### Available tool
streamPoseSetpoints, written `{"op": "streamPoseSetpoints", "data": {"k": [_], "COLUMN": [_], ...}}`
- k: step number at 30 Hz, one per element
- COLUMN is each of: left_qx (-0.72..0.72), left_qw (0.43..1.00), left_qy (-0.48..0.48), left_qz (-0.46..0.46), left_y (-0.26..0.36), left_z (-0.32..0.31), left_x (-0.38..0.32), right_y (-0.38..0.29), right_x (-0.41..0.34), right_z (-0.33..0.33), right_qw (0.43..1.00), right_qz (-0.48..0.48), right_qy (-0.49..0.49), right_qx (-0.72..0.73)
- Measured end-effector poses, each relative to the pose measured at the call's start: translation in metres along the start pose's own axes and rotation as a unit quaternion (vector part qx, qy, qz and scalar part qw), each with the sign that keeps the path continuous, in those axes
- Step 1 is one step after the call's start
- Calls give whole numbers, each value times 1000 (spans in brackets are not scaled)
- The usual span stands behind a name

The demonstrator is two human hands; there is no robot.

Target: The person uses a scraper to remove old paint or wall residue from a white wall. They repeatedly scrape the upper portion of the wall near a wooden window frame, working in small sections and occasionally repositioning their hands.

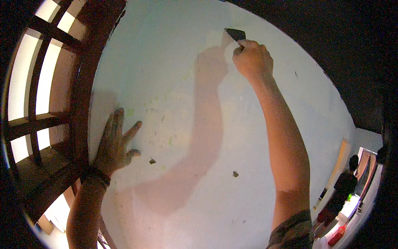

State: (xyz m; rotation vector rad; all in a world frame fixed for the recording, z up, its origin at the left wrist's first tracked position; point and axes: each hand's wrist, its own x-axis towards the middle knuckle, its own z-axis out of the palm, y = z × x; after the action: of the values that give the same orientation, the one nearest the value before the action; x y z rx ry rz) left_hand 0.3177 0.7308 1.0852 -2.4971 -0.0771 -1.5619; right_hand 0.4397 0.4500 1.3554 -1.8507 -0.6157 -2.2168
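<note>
My right hand (253, 59) is raised high, closed around the handle end of a putty knife (237, 33); its dark, flared blade points up and left against the pale painted wall (248, 124). My left hand (115, 140) lies lower on the wall at the left, fingers spread, holding nothing, with a dark band at the wrist. Between and below the hands the wall shows small pits (235, 174), scuffs and faint green specks. The shadow of my right arm and the tool falls across its middle.
A dark window frame (84, 93) with bright panes borders the wall on the left. A dark area lies beyond the wall's upper right edge. At the far right stand another person (340, 190) in dark clothes and a red object (338, 235) low down.
</note>
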Motion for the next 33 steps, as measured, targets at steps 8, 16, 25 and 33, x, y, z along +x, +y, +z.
{"op": "streamPoseSetpoints", "data": {"k": [8, 16, 25, 33], "left_qx": [-2, -12, -1, 9], "left_qw": [1000, 1000, 1000, 1000], "left_qy": [-6, -17, 10, -12], "left_qz": [-6, -12, 10, -1], "left_y": [0, 0, -8, 2], "left_z": [1, -1, 10, 0], "left_x": [0, 0, -2, 0], "right_y": [8, -14, -14, 21], "right_x": [-18, 9, -11, -69], "right_z": [9, -9, -5, -11], "right_qw": [998, 999, 998, 987], "right_qz": [-2, 14, 39, 10], "right_qy": [13, -1, -40, 26], "right_qx": [66, 44, -12, 159]}}
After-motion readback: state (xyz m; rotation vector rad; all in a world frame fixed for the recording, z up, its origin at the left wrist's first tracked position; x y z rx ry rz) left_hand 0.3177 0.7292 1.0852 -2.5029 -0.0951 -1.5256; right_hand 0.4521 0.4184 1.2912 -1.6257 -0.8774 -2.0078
